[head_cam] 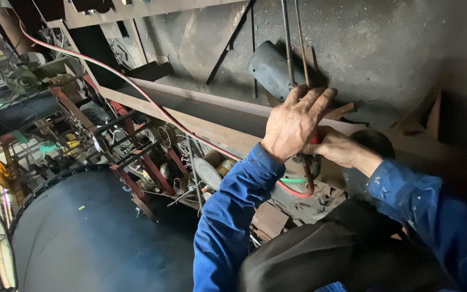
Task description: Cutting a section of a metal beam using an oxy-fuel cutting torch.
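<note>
My left hand (294, 121) wraps over the body of a cutting torch (293, 59), whose two thin metal tubes run up and away across a dark steel plate. My right hand (337, 147) grips the torch's lower end by a red valve knob, partly hidden behind the left hand. A red hose (136, 86) and a green hose (293, 180) loop out from under the hands. Both sleeves are blue. My dark-trousered knee (325, 249) is below.
A long rusty steel beam (201, 111) crosses under the hands. A dark pipe stub (271, 67) lies on the plate. To the left are a large dark round tank (93, 232), red-brown metal frames (136, 157) and scattered scrap.
</note>
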